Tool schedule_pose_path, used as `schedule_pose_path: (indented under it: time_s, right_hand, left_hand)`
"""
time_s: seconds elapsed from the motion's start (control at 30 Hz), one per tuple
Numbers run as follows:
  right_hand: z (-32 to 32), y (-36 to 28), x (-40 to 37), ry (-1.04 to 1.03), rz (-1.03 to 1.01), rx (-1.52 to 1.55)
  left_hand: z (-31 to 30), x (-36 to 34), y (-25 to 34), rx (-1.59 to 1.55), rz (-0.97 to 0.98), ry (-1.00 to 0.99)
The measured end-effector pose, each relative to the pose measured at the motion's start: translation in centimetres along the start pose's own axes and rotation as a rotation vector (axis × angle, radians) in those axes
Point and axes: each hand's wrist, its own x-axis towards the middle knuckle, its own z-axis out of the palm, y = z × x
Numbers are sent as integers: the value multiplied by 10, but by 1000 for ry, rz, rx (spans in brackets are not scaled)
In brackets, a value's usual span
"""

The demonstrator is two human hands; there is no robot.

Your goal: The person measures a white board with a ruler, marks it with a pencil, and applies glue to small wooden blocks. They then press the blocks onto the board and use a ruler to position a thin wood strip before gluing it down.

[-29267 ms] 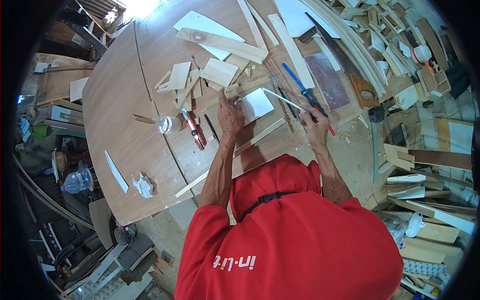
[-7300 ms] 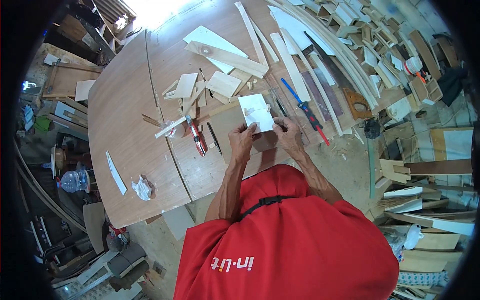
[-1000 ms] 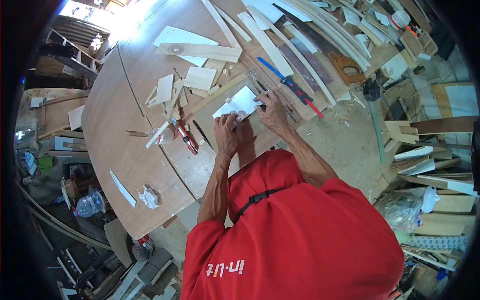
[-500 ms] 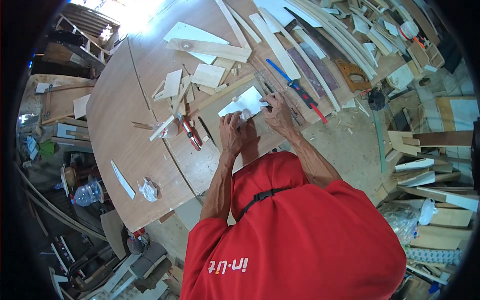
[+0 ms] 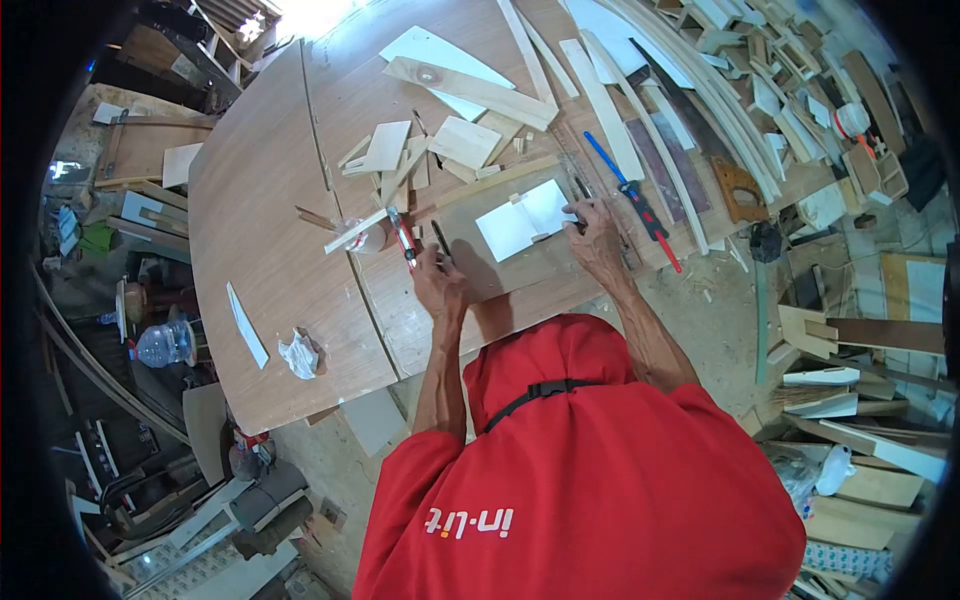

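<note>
My left hand (image 5: 438,283) is at the lower end of a red utility knife (image 5: 403,238), beside a dark pen-like tool (image 5: 441,238); whether its fingers grip either is unclear. My right hand (image 5: 597,238) has its fingers bent together at the right edge of a white sheet (image 5: 522,220), and what they hold there is too small to name. The sheet lies on a flat board, with a small wooden block (image 5: 515,199) at its upper edge and a small dark piece at its lower edge.
Wood offcuts (image 5: 466,142) lie beyond the sheet. A blue and red tool (image 5: 640,205), a handsaw (image 5: 738,190) and long strips (image 5: 603,110) are at the right. Crumpled white plastic (image 5: 299,354) and a white sliver (image 5: 247,325) lie at the left.
My left hand has left the white sheet and moved left to the knife. My right hand has shifted slightly down the sheet's right side. The whole view has shifted a little.
</note>
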Motion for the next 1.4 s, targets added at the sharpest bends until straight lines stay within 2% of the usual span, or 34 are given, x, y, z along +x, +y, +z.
schedule_pose_path:
  time_s: [0.17,0.23,0.33,0.47,0.53,0.77,0.83,0.97,1.03,1.07,1.13,1.23,1.33,1.4]
  right_hand:
    - [-6,-12,0,-32,34,-58]
    - [-7,-15,0,-49,66,-53]
    - [-7,-14,-1,-28,58,-47]
    - [-7,-16,-2,-12,24,-69]
    - [-6,-18,-2,2,21,-67]
    - [-1,-14,-6,35,47,-33]
    - [-1,-15,-4,38,48,-37]
    - [0,-12,-5,52,24,-60]
    - [0,-11,-5,49,20,-78]
    - [0,-11,-5,50,25,-67]
    - [-1,-12,-5,48,31,-54]
    - [-1,-12,-4,30,71,-21]
    - [-3,-11,-4,21,59,-27]
    - [-4,-11,-3,8,67,6]
  left_hand:
    - [-22,24,-23,112,80,-49]
    - [-21,34,-26,269,168,-89]
    - [-19,53,-24,390,117,-161]
    - [-13,67,-23,437,38,-188]
    - [-13,72,-21,465,145,-204]
    - [-2,69,-30,493,193,-247]
    - [-3,65,-31,400,519,153]
    - [-17,57,-31,192,468,132]
    - [-20,52,-37,-17,99,-21]
    - [-22,51,-41,-14,97,-20]
    - [-26,53,-45,95,228,11]
    - [-31,55,-39,220,137,-110]
    - [-21,59,-47,222,188,-99]
    - [-20,57,-37,261,141,-111]
